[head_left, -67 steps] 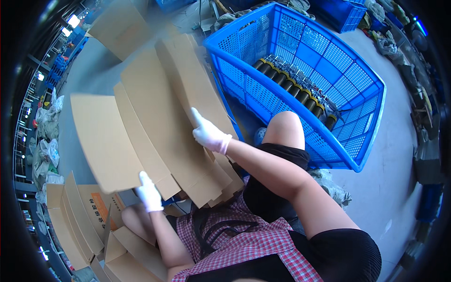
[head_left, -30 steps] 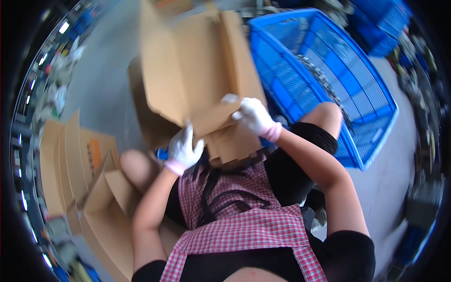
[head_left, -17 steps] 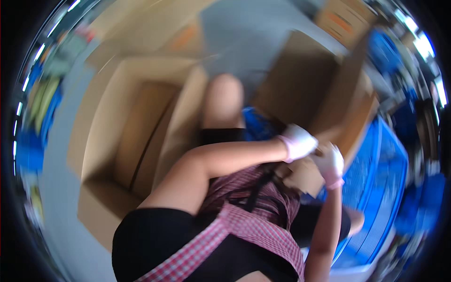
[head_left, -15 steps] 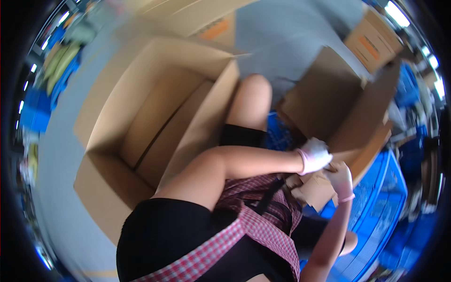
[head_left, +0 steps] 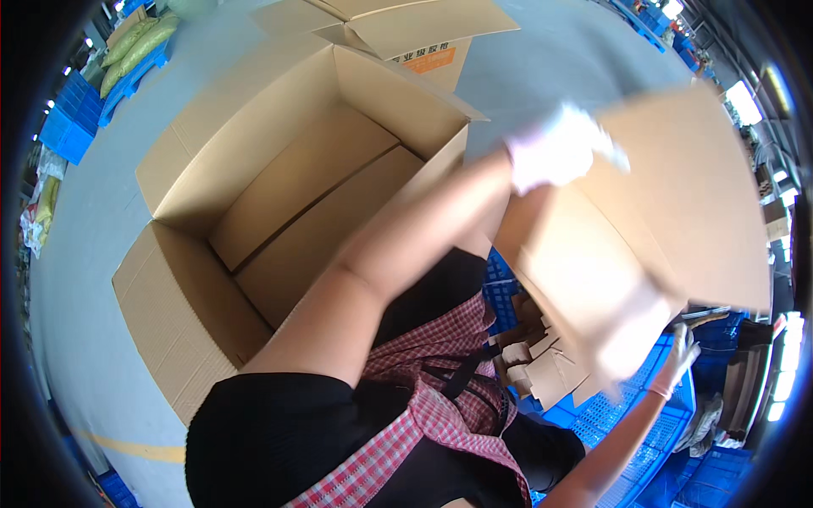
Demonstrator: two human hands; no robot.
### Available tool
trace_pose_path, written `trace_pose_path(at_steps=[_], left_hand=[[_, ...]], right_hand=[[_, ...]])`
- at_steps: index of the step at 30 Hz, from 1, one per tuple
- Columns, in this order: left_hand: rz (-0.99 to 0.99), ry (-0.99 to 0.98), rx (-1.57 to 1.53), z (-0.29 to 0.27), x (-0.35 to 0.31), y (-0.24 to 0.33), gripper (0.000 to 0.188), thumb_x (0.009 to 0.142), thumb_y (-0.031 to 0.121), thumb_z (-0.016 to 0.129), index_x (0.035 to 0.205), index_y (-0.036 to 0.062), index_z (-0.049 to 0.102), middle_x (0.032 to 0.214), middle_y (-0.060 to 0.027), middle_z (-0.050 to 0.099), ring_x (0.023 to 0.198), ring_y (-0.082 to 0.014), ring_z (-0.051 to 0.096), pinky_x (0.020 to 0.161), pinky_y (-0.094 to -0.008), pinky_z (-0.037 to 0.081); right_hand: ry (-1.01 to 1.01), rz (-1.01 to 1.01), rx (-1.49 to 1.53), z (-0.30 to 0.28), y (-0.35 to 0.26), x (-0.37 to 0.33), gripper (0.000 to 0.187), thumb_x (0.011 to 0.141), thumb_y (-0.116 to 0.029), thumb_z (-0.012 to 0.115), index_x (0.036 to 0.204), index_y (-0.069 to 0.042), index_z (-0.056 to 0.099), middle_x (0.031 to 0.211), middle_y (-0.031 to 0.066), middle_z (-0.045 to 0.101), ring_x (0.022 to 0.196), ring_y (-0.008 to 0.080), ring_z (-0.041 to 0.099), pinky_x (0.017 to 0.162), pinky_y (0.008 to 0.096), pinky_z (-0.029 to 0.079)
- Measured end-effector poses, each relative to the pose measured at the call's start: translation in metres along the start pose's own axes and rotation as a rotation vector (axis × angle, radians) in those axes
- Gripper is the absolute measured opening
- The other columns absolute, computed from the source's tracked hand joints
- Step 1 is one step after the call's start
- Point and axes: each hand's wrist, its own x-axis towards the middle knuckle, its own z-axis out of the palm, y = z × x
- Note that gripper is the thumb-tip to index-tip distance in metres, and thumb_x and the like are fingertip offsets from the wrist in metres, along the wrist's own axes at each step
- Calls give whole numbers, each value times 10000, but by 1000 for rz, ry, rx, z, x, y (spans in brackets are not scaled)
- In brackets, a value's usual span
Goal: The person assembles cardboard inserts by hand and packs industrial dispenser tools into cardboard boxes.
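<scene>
My left hand (head_left: 555, 151), in a white glove, reaches over to the upper side of a tilted cardboard box (head_left: 690, 195). Motion smears its fingers, so I cannot tell whether they grip the box's edge. The box is blurred too, and a pale patch at its lower end is too smeared to make out. Just below its lower right corner is my gloved right hand (head_left: 677, 360), fingers apart and stretched upward beside a blue crate (head_left: 631, 444). Small folded cardboard pieces (head_left: 555, 372) lie between my lap and the tilted box.
A large cardboard box (head_left: 169, 326) stands with its flaps up at my left, its inside showing. Beyond it is another carton (head_left: 449, 63) with an orange mark. Green sacks (head_left: 140, 51) and blue crates (head_left: 72, 118) stand at the far left.
My hands have moved apart from the small cardboard piece they were both on. The left hand rose up and away; the right moved outward. The box on the right has swung and tilted.
</scene>
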Motion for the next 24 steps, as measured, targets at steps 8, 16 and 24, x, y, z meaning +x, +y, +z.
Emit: trace_pose_path(at_steps=[8, 16, 24], left_hand=[[286, -175, 1098, -160, 45, 55, 459, 782, 215, 628, 1206, 51, 569, 1043, -203, 635, 998, -305, 615, 902, -398, 480], [97, -863, 1650, 44, 1, -105, 807, 799, 97, 567, 1497, 232, 185, 833, -169, 592, 747, -291, 608, 680, -421, 496], [52, -573, 1110, 43, 12, -137, 664, 742, 14, 678, 1332, 140, 399, 1104, -179, 612, 1008, -378, 584, 868, -444, 479]], right_hand=[[-261, -341, 240, 21, -2, -31, 357, 891, -258, 659, 1095, 30, 608, 1007, 62, 635, 867, 139, 570, 802, 295, 474], [7, 108, 10, 22, 26, -89, 338, 892, -214, 640, 1058, 79, 611, 956, 81, 661, 810, 91, 549, 659, 270, 467], [-425, -86, 792, 21, 5, -178, 856, 848, 56, 391, 1489, -134, -143, 1560, 194, 30, 1440, 330, 91, 1153, 422, 101]])
